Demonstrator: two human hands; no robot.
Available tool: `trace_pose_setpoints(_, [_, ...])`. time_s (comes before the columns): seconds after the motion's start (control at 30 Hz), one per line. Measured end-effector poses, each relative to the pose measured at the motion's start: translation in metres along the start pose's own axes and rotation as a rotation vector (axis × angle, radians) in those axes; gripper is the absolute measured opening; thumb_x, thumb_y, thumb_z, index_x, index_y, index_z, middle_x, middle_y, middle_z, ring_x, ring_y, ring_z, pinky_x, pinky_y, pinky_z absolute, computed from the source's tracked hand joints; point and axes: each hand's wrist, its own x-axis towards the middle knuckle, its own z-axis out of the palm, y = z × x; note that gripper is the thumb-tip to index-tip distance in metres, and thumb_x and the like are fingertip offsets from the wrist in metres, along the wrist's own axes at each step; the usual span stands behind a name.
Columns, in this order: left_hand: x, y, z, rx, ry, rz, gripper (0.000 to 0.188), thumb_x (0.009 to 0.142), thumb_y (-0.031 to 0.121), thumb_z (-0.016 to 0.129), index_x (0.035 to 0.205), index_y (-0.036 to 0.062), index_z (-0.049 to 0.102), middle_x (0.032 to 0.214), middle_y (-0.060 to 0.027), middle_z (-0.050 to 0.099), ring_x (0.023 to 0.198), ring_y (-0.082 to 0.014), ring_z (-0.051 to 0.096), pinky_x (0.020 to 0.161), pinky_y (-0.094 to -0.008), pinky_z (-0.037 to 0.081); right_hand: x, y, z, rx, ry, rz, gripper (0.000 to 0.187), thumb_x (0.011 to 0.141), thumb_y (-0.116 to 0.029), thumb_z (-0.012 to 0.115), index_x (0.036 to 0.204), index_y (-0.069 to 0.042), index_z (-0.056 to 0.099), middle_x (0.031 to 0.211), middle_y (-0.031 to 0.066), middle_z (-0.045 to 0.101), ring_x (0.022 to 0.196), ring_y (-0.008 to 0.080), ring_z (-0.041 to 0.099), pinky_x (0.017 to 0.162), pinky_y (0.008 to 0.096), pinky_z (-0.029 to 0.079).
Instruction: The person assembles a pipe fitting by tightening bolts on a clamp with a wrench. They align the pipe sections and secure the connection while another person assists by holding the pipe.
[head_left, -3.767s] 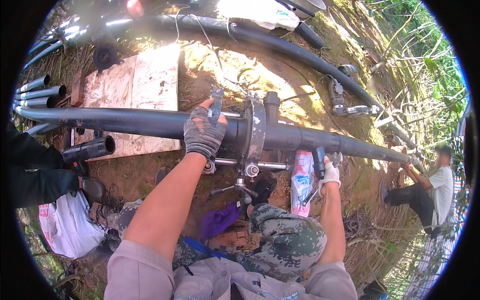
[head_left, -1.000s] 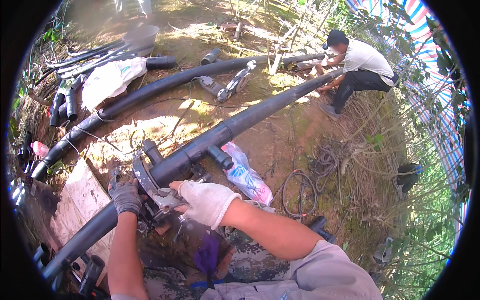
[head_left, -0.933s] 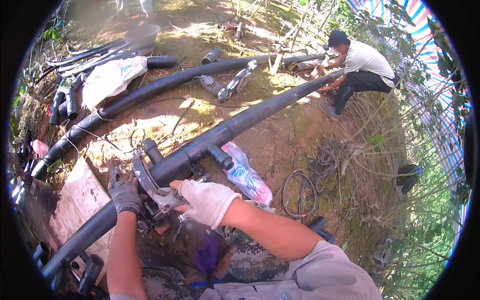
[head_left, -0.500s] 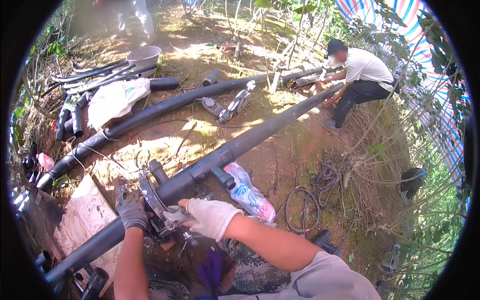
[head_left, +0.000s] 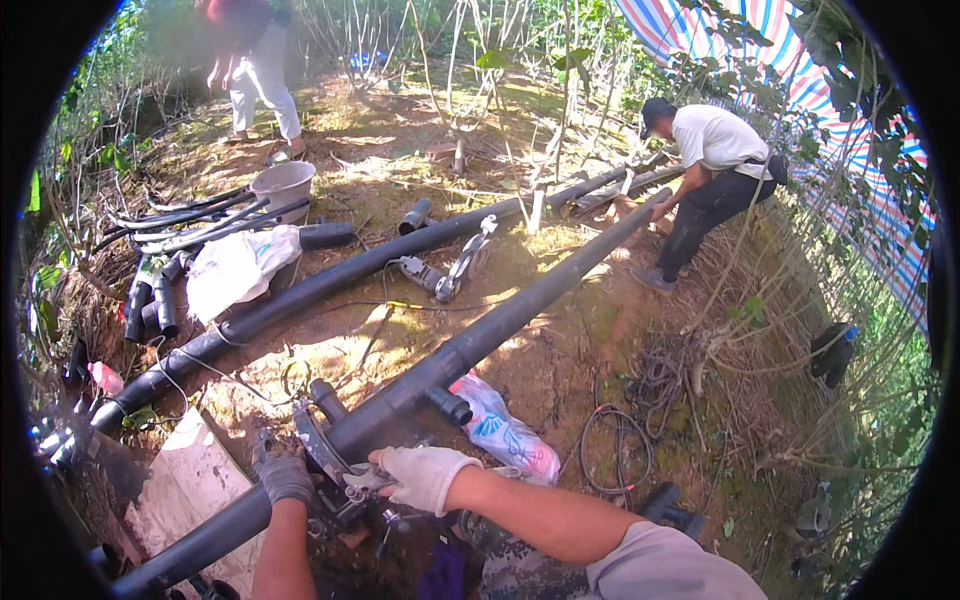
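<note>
A long black plastic pipe [head_left: 410, 387] with a short side branch [head_left: 448, 404] slants across in front of me. A metal ring clamp [head_left: 318, 440] grips it near my body. My left hand [head_left: 285, 474], in a grey glove, is closed on the clamp's left side; its fingertips are partly hidden. My right hand [head_left: 428, 477], in a whitish glove, holds the clamp's right side just below the pipe, fingers bent around the metal. Farther off, a bending person in a light shirt [head_left: 712, 140] has both hands at the pipe's far end.
A second black pipe [head_left: 310, 290] runs behind, with a grey metal clamp tool [head_left: 450, 275] beside it. At left are a bucket [head_left: 283, 185] and a white sack [head_left: 240, 268]. A printed plastic bag [head_left: 500, 430] and coiled cable [head_left: 615, 450] lie right. Another person [head_left: 262, 85] stands far back.
The view has tilted up, so the scene sits lower and more of the far person shows. The bending person has risen somewhat at the pipe's end. My hands stay at the clamp.
</note>
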Motion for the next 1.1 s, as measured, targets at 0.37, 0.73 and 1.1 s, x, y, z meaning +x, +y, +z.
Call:
trace_pose_setpoints(0.37, [0.006, -0.003, 0.009, -0.005, 0.01, 0.015, 0.091, 0.068, 0.069, 0.079, 0.146, 0.0286, 0.055, 0.158, -0.0004, 0.045, 0.153, -0.0276, 0.027, 0.122, -0.0577, 0.019, -0.001, -0.003, -0.002, -0.025, -0.021, 0.0, 0.053, 0.091, -0.028, 0.069, 0.133, -0.001, 0.051, 0.118, 0.0255, 0.067, 0.112, 0.0415, 0.064, 0.094, 0.0468, 0.052])
trace_pose_setpoints(0.73, [0.01, -0.004, 0.012, -0.068, -0.021, 0.012, 0.097, 0.065, 0.069, 0.081, 0.148, 0.0293, 0.052, 0.159, -0.0012, 0.043, 0.153, -0.0299, 0.028, 0.122, -0.0564, 0.02, 0.0, -0.006, -0.003, -0.051, -0.07, 0.047, 0.056, 0.093, -0.029, 0.069, 0.139, -0.004, 0.049, 0.12, 0.0244, 0.067, 0.11, 0.0426, 0.065, 0.091, 0.0479, 0.052])
trace_pose_setpoints(1.1, [0.014, -0.009, 0.029, -0.084, 0.075, 0.047, 0.088, 0.069, 0.066, 0.079, 0.145, 0.0312, 0.054, 0.159, 0.0067, 0.043, 0.15, -0.0168, 0.032, 0.12, -0.0634, 0.015, 0.0, -0.008, -0.005, -0.057, -0.08, 0.046, 0.057, 0.093, -0.03, 0.069, 0.139, -0.004, 0.048, 0.12, 0.0245, 0.067, 0.11, 0.0423, 0.065, 0.092, 0.0475, 0.052])
